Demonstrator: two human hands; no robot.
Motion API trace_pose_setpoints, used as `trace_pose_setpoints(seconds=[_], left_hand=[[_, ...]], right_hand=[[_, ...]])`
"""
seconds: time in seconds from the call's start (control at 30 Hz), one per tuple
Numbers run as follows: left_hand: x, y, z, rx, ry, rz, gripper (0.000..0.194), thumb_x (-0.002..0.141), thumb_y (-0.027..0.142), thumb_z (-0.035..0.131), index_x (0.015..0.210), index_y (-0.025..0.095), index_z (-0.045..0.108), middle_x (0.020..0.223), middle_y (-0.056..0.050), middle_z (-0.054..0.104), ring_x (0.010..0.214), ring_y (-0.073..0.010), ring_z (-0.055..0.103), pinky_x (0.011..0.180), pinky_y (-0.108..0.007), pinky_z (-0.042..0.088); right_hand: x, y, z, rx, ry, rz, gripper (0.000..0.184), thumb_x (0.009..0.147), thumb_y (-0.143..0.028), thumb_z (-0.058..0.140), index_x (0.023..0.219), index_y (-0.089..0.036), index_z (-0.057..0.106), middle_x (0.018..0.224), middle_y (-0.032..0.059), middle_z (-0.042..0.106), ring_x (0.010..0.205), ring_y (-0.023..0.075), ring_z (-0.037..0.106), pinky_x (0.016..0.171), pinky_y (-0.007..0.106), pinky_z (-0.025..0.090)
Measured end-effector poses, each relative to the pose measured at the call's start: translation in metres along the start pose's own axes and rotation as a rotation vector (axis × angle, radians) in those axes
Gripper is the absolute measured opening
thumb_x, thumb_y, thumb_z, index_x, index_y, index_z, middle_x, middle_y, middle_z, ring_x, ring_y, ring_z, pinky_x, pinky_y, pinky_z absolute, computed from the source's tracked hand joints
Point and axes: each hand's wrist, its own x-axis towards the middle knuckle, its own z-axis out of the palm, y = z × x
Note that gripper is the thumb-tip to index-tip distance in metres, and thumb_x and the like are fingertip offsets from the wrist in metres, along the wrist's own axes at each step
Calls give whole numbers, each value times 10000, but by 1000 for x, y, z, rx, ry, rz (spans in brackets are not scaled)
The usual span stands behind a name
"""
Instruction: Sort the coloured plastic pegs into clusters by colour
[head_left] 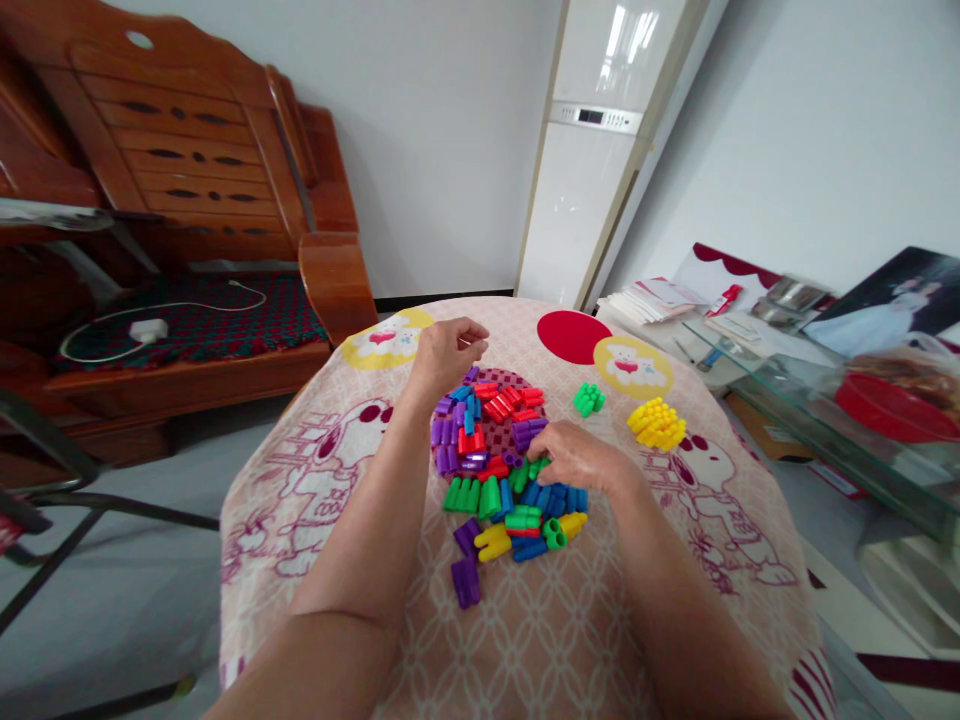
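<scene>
A heap of coloured plastic peg blocks [499, 450] in red, purple, blue, green and yellow lies in the middle of a table under a pink cartoon-print cloth [315, 490]. My left hand [444, 352] hovers over the far left edge of the heap, fingers curled toward the thumb; I cannot see anything in them. My right hand [579, 458] rests palm down on the right side of the heap, fingers bent among green and blue blocks. A joined green cluster [589, 399] and a joined yellow cluster [658, 424] sit apart on the right.
A wooden bench [180, 190] with a dark cushion, a white cable and a charger stands at left. A tall white air conditioner [592, 150] is behind the table. At right a glass table [825, 400] carries papers, a red bowl and a framed photo. A chair frame [45, 500] is at far left.
</scene>
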Motion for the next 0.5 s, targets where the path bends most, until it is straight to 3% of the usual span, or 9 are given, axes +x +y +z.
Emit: trace_pose_setpoints(seconds=[0.17, 0.3, 0.37, 0.5], left_hand=[[1, -2, 3, 6, -11, 5, 224, 780, 232, 609, 947, 136, 723, 797, -60, 744, 685, -147, 691, 677, -251, 553], [-1, 1, 6, 44, -51, 12, 240, 768, 237, 614, 950, 138, 736, 797, -60, 750, 705, -157, 693, 684, -254, 540], [-3, 4, 7, 65, -169, 30, 238, 756, 252, 631, 932, 145, 750, 797, -59, 754, 724, -163, 691, 678, -248, 526], [-9, 10, 15, 81, -641, 99, 267, 723, 291, 685, 953, 187, 771, 827, -38, 764, 699, -151, 671, 619, -218, 479]], right_hand=[[2, 6, 4, 134, 93, -7, 210, 731, -72, 593, 546, -170, 615, 498, -54, 454, 519, 92, 398, 527, 258, 218], [7, 18, 10, 223, 184, 32, 239, 747, -87, 578, 521, -165, 573, 489, -71, 393, 509, 82, 375, 521, 243, 212], [9, 23, 13, 255, 203, 42, 193, 732, -98, 613, 552, -166, 595, 508, -75, 412, 528, 84, 397, 528, 234, 228], [11, 26, 14, 296, 258, 98, 137, 733, -117, 642, 604, -163, 646, 541, -61, 487, 563, 95, 449, 548, 234, 260]])
